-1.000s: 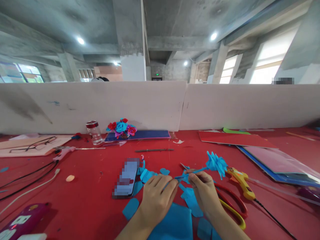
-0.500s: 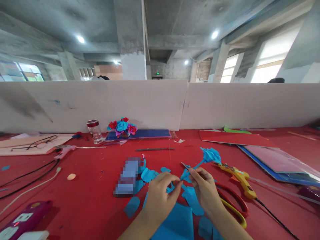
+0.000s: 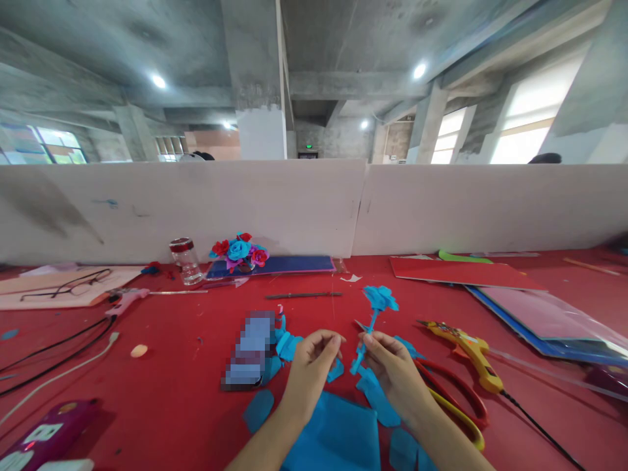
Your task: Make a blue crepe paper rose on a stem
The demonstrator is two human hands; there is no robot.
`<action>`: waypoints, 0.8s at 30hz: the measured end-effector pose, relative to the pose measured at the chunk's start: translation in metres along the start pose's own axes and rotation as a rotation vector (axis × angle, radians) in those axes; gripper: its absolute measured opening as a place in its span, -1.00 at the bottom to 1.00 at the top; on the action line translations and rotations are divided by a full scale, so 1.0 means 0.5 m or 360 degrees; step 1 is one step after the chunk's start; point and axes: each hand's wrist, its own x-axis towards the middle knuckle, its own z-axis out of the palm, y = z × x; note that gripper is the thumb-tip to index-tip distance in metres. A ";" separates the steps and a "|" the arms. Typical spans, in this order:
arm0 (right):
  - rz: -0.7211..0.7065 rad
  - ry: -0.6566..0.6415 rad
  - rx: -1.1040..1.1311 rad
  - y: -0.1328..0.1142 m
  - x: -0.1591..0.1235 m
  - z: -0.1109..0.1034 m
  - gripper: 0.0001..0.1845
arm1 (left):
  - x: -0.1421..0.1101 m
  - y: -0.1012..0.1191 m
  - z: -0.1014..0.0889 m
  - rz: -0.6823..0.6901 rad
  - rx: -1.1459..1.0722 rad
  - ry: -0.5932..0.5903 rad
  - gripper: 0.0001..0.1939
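Note:
In my right hand (image 3: 392, 363) a blue paper flower (image 3: 381, 298) is pinched by its blue-wrapped stem, bloom up and slightly tilted. My left hand (image 3: 314, 363) is a little to the left, thumb and fingers pressed together. Whatever its fingertips may hold is too small to make out. Below the hands lies a large blue sheet of paper (image 3: 343, 428), with loose blue paper pieces (image 3: 377, 396) scattered around it. Scissors (image 3: 464, 418) with red and yellow handles rest partly under my right hand; their tip shows beside the stem.
At right lies a yellow glue gun (image 3: 466, 347) with its cord. A phone (image 3: 250, 350) with a blurred screen is left of my hands. Behind are a dark stick (image 3: 304, 295), a bouquet of paper flowers (image 3: 240, 250) and a glass jar (image 3: 186, 261). A white partition (image 3: 245, 196) borders the table.
The flower has swung left and more upright in my right hand. My left hand has drawn slightly left, widening the gap between the hands.

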 end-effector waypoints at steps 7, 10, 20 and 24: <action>0.0170 -0.0486 -0.0231 0.008 -0.009 -0.002 -0.80 | 0.015 0.003 -0.007 -0.0065 -0.0024 -0.0133 -0.76; 0.0161 -0.0599 -0.0325 0.019 -0.009 -0.002 -0.76 | 0.011 0.003 -0.002 -0.0089 -0.0141 -0.0281 -0.73; -0.0812 0.0347 -0.1630 -0.083 0.020 -0.124 -0.66 | 0.020 -0.007 -0.015 -0.0227 -0.0374 0.0077 -0.76; -0.0956 0.0351 -0.2272 -0.091 0.009 -0.284 -0.69 | 0.019 -0.002 -0.018 -0.0195 -0.0632 0.0069 -0.78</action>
